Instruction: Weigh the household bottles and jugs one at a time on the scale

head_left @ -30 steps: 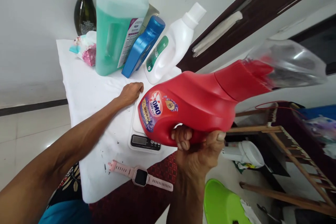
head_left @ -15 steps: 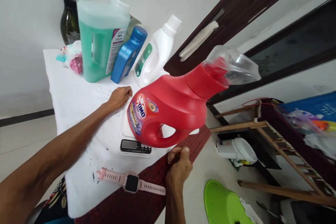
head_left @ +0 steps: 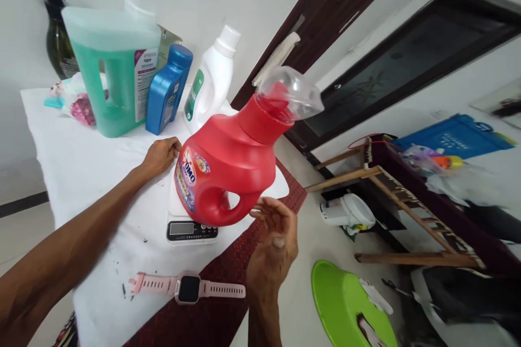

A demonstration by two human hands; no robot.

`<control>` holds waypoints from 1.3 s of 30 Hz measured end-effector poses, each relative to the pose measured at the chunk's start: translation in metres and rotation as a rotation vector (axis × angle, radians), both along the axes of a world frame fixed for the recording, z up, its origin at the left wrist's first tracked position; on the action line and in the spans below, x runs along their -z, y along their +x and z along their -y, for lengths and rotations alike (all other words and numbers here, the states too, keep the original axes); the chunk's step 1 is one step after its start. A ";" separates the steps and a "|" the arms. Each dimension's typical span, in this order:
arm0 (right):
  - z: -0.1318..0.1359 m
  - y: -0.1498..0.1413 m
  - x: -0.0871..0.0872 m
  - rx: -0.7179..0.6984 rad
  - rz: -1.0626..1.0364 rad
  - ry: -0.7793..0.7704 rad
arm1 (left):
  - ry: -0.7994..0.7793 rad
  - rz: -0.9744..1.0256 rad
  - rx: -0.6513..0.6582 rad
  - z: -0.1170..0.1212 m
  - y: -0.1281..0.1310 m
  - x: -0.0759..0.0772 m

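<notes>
Red detergent bottle [head_left: 228,168] is standing on the scale [head_left: 195,236] near the middle of the desk [head_left: 101,162], its neck leaning between one and two o'clock. The step in hand is seeming to be a resting of the bottle on the scale, whose panel is showing toward seven o'clock from it. The next move is calling, I am judging, for a steady bottle with the hands staying clear, or for fingers passing fully through the handle [head_left: 240,214] if it is being held. The right hand [head_left: 274,238] is hovering at five o'clock, just beside the handle: its grip is standing apart, fingers half curled and holding nothing; whether a fingertip is touching, I cannot tell. The left hand [head_left: 160,156] is resting at nine o'clock, loosely curled near the bottle's base; whether its grip is enclosing anything, I cannot tell. The scale's display [head_left: 182,229] is showing no readable figure.
</notes>
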State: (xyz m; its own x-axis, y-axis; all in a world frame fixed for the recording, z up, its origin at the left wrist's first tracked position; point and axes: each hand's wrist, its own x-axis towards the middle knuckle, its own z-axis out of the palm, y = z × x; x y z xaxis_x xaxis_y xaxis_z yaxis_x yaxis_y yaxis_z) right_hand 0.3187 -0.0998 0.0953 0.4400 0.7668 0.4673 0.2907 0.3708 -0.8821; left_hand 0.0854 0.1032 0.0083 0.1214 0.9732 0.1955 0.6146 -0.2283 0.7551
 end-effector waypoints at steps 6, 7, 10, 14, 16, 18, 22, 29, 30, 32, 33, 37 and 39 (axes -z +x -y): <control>-0.023 -0.035 -0.047 -0.404 -0.231 -0.310 | 0.002 0.036 0.027 0.001 -0.002 -0.002; -0.026 -0.037 -0.050 -0.454 -0.250 -0.353 | 0.003 0.043 0.033 0.001 -0.002 -0.002; -0.033 -0.039 -0.050 -0.479 -0.294 -0.390 | 0.004 0.047 0.025 0.001 -0.002 -0.004; -0.042 -0.035 -0.044 -0.326 -0.357 -0.255 | -0.017 0.031 0.004 0.000 -0.003 -0.007; -0.047 -0.026 -0.041 -0.228 -0.361 -0.180 | -0.042 0.032 0.005 -0.001 -0.003 -0.008; -0.052 -0.010 -0.041 -0.108 -0.339 -0.100 | -0.061 0.032 -0.001 -0.001 -0.003 -0.008; -0.066 0.036 -0.038 0.144 -0.224 -0.001 | -0.057 0.006 -0.022 -0.001 -0.002 -0.007; -0.104 0.120 -0.022 0.467 -0.158 0.032 | -0.036 -0.035 -0.022 -0.002 -0.001 -0.005; -0.109 0.128 -0.019 0.496 -0.173 0.037 | -0.036 -0.038 -0.023 -0.002 -0.001 -0.005; -0.118 0.141 -0.013 0.544 -0.199 0.039 | -0.037 -0.042 -0.025 -0.002 -0.001 -0.006; -0.122 0.146 -0.010 0.563 -0.210 0.035 | -0.037 -0.043 -0.026 -0.001 -0.001 -0.007; -0.139 0.158 -0.001 0.658 -0.289 -0.011 | -0.043 -0.050 -0.022 0.000 0.000 -0.010; -0.145 0.160 0.000 0.682 -0.322 -0.027 | -0.045 -0.048 -0.023 -0.001 0.001 -0.011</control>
State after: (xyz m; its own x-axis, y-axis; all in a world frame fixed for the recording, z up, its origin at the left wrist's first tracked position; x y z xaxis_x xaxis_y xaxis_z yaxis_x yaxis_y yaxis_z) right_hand 0.4784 0.0456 0.0952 0.9331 0.2846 0.2199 0.1740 0.1780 -0.9685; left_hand 0.0861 0.1042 0.0191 0.1074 0.9835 0.1459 0.6547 -0.1803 0.7341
